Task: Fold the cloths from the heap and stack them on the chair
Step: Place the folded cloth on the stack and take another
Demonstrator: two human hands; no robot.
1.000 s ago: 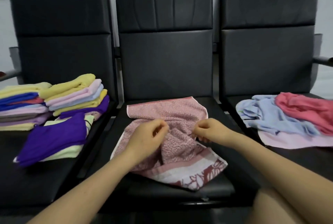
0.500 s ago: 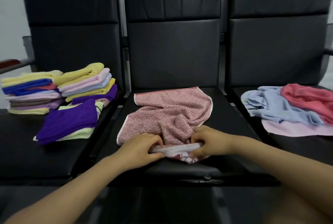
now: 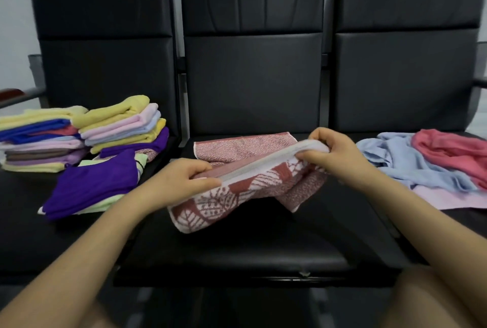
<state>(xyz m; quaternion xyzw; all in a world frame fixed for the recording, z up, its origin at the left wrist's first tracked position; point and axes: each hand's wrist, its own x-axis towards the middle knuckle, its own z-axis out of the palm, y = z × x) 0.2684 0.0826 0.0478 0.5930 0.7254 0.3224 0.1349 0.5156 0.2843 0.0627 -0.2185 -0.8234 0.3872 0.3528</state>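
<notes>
A dusty-pink towel with a white leaf-patterned border (image 3: 245,190) lies on the middle chair seat (image 3: 237,246). My left hand (image 3: 181,182) pinches its near border edge at the left. My right hand (image 3: 329,153) pinches the same edge further right and higher, so the border hangs lifted above the seat. The towel's far part still rests flat on the seat. On the right chair lies the heap: a light-blue cloth (image 3: 405,164), a coral-red cloth (image 3: 453,153) and a pale-pink cloth (image 3: 453,197) under them. Folded cloths (image 3: 79,132) sit stacked on the left chair.
A folded purple cloth (image 3: 92,185) on a pale-green one lies in front of the stacks on the left seat (image 3: 31,243). Three black chair backs stand behind. Armrests show at the far left (image 3: 15,95) and far right edges.
Both hands went down to the towel's near border, gripped it and have now lifted it up and away from the seat's front, the right hand higher than the left.
</notes>
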